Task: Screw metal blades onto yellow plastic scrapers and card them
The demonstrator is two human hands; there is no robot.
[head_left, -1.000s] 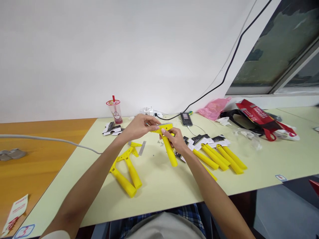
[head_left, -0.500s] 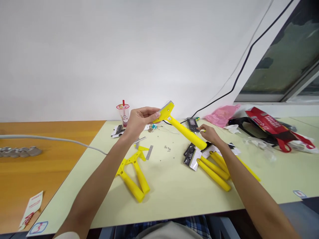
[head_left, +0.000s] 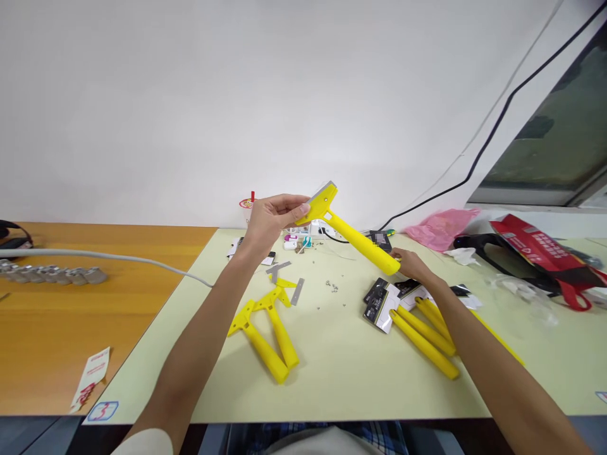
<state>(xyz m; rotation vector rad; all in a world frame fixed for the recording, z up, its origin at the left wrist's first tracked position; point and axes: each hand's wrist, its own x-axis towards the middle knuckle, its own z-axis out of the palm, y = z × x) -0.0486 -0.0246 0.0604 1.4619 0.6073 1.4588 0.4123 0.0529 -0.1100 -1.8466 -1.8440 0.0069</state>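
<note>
A yellow scraper (head_left: 360, 243) with a flat grey blade hangs above the table, its handle slanting down to the right. My left hand (head_left: 275, 218) pinches it at the head, thumb against one end. Beside the handle's lower end is my right hand (head_left: 411, 262), its fingers curled closed; the handle partly hides the fingertips, and I cannot make out what is in them. Below my left hand lie two yellow scraper bodies (head_left: 282, 325), near a loose blade (head_left: 297, 292). Several yellow handles (head_left: 423, 341) rest under my right forearm, by black-and-white packets (head_left: 382, 306).
Small metal screws (head_left: 333, 287) are scattered mid-table. A lidded cup (head_left: 246, 203) stands behind my left hand. At the right lie a pink bag (head_left: 441, 229) and a red bag (head_left: 545, 253). A grey cable (head_left: 118, 258) crosses the wooden table (head_left: 156, 303) at left.
The view has shifted, moving the table slightly rightward. My right hand has come closer to the handle's lower end. My left hand keeps its pinch on the scraper head.
</note>
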